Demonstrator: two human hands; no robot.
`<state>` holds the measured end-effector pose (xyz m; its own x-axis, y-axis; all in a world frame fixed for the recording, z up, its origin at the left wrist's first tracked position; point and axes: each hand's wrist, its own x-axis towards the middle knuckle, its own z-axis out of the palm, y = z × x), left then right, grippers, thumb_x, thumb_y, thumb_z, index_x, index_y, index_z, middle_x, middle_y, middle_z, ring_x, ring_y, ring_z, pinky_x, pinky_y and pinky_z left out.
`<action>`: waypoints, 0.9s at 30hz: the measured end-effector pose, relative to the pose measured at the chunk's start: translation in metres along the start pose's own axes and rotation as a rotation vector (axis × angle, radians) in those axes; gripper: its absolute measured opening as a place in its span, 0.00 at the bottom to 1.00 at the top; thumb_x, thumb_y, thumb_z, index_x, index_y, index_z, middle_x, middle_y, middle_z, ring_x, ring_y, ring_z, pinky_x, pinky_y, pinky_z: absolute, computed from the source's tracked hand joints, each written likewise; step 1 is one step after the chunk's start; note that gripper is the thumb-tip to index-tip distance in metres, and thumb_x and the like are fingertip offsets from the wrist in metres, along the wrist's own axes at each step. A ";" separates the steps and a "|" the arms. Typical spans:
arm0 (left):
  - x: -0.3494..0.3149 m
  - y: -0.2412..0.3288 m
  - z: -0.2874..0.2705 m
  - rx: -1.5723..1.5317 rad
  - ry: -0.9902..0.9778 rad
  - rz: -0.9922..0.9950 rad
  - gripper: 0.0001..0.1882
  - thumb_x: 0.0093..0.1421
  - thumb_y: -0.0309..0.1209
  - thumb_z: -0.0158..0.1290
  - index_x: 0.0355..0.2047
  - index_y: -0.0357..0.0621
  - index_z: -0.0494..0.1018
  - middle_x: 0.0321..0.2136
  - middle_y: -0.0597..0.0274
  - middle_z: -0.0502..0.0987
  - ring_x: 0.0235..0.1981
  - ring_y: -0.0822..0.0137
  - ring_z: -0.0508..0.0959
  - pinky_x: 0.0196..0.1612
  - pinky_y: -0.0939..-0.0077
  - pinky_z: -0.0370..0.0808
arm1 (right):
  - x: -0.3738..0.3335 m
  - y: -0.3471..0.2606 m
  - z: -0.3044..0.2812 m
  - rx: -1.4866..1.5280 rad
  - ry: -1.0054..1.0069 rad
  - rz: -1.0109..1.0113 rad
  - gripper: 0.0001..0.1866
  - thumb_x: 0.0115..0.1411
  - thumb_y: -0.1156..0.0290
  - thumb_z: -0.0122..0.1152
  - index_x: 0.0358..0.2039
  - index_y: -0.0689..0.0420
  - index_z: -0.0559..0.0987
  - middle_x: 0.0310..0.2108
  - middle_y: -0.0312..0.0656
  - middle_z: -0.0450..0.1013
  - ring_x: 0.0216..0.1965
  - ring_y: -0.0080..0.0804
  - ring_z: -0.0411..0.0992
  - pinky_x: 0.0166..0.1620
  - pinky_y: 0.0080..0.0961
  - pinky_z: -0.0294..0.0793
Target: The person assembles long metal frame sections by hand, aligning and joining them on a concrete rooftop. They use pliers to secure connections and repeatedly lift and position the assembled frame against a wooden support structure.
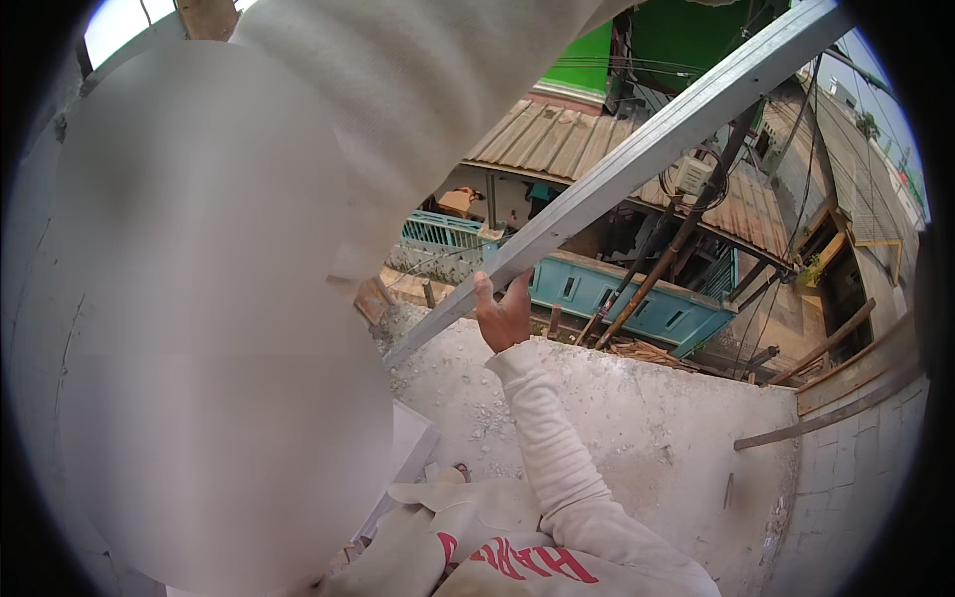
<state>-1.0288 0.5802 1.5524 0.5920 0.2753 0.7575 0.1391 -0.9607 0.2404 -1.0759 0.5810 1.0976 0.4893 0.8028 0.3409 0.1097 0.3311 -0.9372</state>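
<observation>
A long silvery metal channel (607, 184) slants across the view, from low near the middle up to the top right. My right hand (504, 316) grips its lower edge from below, thumb and forefinger showing against the metal while the other fingers are partly hidden. The right forearm, in a pale long sleeve (557, 438), rises from the lower edge. Another pale sleeve (428, 90), very close, crosses the upper left; its hand is out of sight, and I cannot tell whose arm it is. My left hand does not show.
A large blurred patch hides the left side. Below lies a dusty pale floor (647, 428) with rubble, and a white slab-like piece (406, 443). A wooden pole (826, 408) leans at the right wall. Beyond the floor's edge are a turquoise fence (627, 298), cables and corrugated roofs (557, 139).
</observation>
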 end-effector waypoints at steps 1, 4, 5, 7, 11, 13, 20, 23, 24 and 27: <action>0.021 0.020 -0.009 0.028 0.018 0.027 0.19 0.64 0.42 0.58 0.52 0.49 0.81 0.44 0.58 0.84 0.43 0.64 0.81 0.49 0.71 0.76 | 0.003 0.003 0.009 -0.056 -0.076 -0.061 0.40 0.67 0.60 0.64 0.69 0.65 0.55 0.57 0.63 0.72 0.57 0.58 0.74 0.60 0.42 0.71; 0.064 0.073 0.032 -0.047 0.052 0.185 0.25 0.65 0.48 0.57 0.51 0.41 0.80 0.42 0.50 0.84 0.43 0.58 0.82 0.51 0.66 0.76 | 0.012 0.027 -0.039 -0.251 0.075 -0.004 0.37 0.67 0.55 0.63 0.63 0.71 0.61 0.48 0.63 0.78 0.52 0.60 0.78 0.55 0.44 0.75; 0.068 0.078 0.043 -0.007 0.058 0.191 0.32 0.65 0.54 0.56 0.50 0.33 0.80 0.39 0.41 0.83 0.43 0.51 0.84 0.52 0.61 0.76 | 0.007 0.015 -0.050 -0.258 0.069 0.030 0.34 0.67 0.54 0.63 0.59 0.68 0.63 0.46 0.61 0.80 0.49 0.60 0.79 0.53 0.45 0.76; 0.073 0.087 0.054 -0.032 0.029 0.237 0.37 0.68 0.55 0.52 0.57 0.27 0.75 0.46 0.37 0.82 0.47 0.48 0.83 0.56 0.59 0.74 | -0.005 0.003 -0.047 -0.265 0.069 0.033 0.30 0.67 0.53 0.63 0.56 0.63 0.65 0.44 0.61 0.80 0.47 0.61 0.79 0.52 0.47 0.76; 0.084 0.088 0.083 -0.045 -0.026 0.224 0.33 0.69 0.52 0.52 0.52 0.27 0.73 0.47 0.30 0.80 0.51 0.39 0.81 0.58 0.51 0.74 | -0.022 0.020 -0.043 -0.207 0.123 0.007 0.32 0.65 0.52 0.63 0.58 0.62 0.64 0.45 0.60 0.80 0.47 0.62 0.79 0.53 0.47 0.76; 0.076 0.099 0.088 -0.049 -0.115 0.160 0.30 0.69 0.50 0.52 0.53 0.31 0.72 0.43 0.32 0.82 0.47 0.39 0.82 0.55 0.50 0.74 | -0.033 0.037 -0.062 -0.234 0.220 0.051 0.35 0.64 0.51 0.64 0.59 0.62 0.64 0.45 0.60 0.80 0.48 0.63 0.78 0.53 0.47 0.76; 0.051 0.108 0.145 -0.251 -0.185 0.210 0.28 0.68 0.47 0.55 0.54 0.33 0.73 0.42 0.37 0.83 0.45 0.43 0.84 0.52 0.53 0.76 | -0.069 0.090 -0.136 -0.315 0.440 0.271 0.37 0.60 0.55 0.67 0.61 0.69 0.68 0.53 0.60 0.77 0.57 0.52 0.77 0.61 0.39 0.72; 0.047 0.104 0.184 -0.327 -0.228 0.239 0.30 0.67 0.48 0.57 0.53 0.29 0.72 0.43 0.34 0.82 0.45 0.43 0.84 0.53 0.54 0.76 | -0.076 0.092 -0.149 -0.300 0.440 0.247 0.38 0.60 0.55 0.67 0.61 0.70 0.68 0.54 0.60 0.76 0.58 0.49 0.75 0.62 0.39 0.71; 0.043 0.109 0.199 -0.376 -0.273 0.233 0.31 0.66 0.48 0.58 0.53 0.28 0.72 0.42 0.34 0.82 0.44 0.44 0.84 0.52 0.56 0.76 | -0.077 0.084 -0.154 -0.279 0.456 0.248 0.38 0.60 0.55 0.66 0.61 0.70 0.68 0.54 0.59 0.76 0.58 0.49 0.75 0.62 0.39 0.71; 0.037 0.112 0.232 -0.403 -0.297 0.208 0.32 0.66 0.48 0.58 0.53 0.26 0.72 0.43 0.31 0.82 0.46 0.42 0.84 0.52 0.55 0.75 | -0.065 0.052 -0.153 -0.173 0.441 0.252 0.38 0.61 0.55 0.66 0.63 0.68 0.67 0.56 0.59 0.75 0.58 0.49 0.75 0.62 0.39 0.71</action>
<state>-0.8073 0.4743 1.4661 0.7818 0.0022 0.6235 -0.2859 -0.8874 0.3617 -0.9699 0.4703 1.0157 0.8321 0.5496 0.0749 0.0646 0.0381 -0.9972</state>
